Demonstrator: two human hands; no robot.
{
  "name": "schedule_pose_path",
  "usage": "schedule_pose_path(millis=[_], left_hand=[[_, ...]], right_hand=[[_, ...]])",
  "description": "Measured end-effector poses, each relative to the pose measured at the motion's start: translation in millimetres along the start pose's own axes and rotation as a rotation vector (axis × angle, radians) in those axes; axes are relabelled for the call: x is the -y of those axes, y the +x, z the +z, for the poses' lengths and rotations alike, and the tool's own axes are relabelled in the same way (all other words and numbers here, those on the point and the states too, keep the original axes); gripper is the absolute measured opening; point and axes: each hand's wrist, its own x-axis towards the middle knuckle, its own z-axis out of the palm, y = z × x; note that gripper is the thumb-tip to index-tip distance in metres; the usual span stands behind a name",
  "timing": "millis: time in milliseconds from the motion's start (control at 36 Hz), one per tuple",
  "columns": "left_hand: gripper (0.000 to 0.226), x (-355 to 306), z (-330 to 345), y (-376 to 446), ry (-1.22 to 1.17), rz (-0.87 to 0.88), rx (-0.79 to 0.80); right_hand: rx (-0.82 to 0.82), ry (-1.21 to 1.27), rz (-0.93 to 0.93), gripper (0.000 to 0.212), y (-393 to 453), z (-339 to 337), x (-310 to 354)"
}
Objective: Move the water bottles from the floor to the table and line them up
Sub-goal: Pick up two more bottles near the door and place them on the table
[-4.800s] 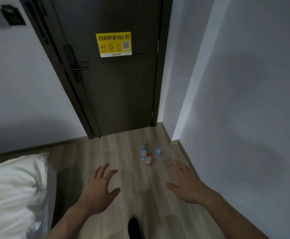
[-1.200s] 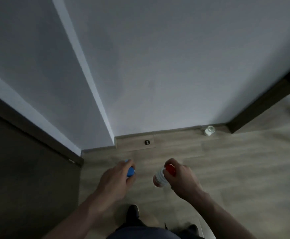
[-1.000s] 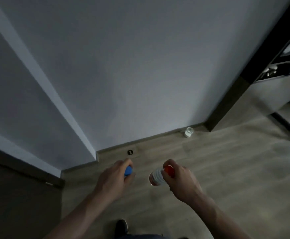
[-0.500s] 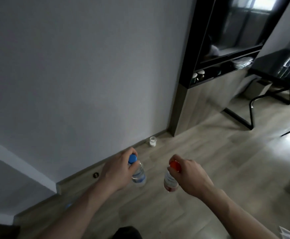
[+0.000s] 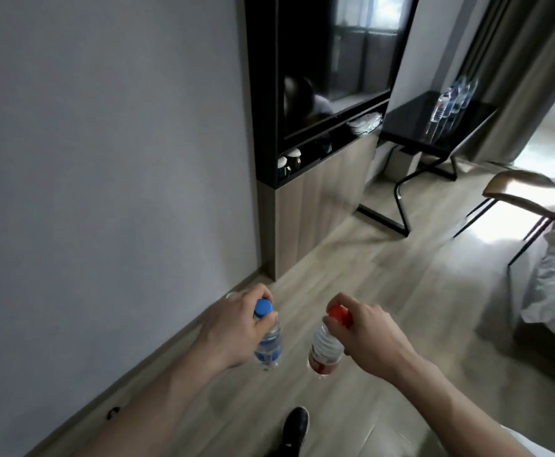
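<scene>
Step in hand: a person carries two small clear plastic water bottles across the pale wood-plank floor (image 5: 352,258), judged to be mid-transfer toward the black table (image 5: 411,118) far ahead on the right.
Left hand (image 5: 233,328): fingers curled round the neck of the blue-capped, blue-labelled bottle (image 5: 268,344), which hangs upright off the floor.
Right hand (image 5: 368,334): pinches the red cap of the red-labelled bottle (image 5: 325,352), also hanging clear of the floor.
Table: several clear bottles (image 5: 447,103) already stand there in a row.
Next move: likely walking on, then setting both bottles beside that row, upright and in line.
Contents: both carried bottles look clear; fill level cannot be told.
</scene>
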Motion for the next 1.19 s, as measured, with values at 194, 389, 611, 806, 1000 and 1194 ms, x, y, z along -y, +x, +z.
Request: schedule_pose_path(millis=[194, 389, 611, 806, 1000, 1194], left_hand=[[0.019, -27, 17, 100, -0.055, 0.073, 0.064], [0.022, -55, 33, 195, -0.022, 0.148, 0.103], [0.019, -100, 53, 288, -0.005, 0.197, 0.152], [0.019, -158, 91, 365, 0.0, 0.185, 0.156], [0.018, -238, 136, 445, -0.022, 0.154, 0.106], [0.017, -309, 168, 514, -0.099, 0.104, 0.02]], right_hand=[[-0.002, -0.026, 0.088, 0.018, 69, -39, -37], [-0.025, -0.005, 0.153, 0.017, 127, -73, -78], [-0.094, 0.024, 0.207, 0.016, 179, -123, -140], [-0.09, 0.053, 0.209, 0.016, 225, -172, -217], [-0.103, 0.043, 0.185, 0.018, 270, -239, -309], [-0.099, -0.039, 0.138, 0.02, 317, -316, -391]])
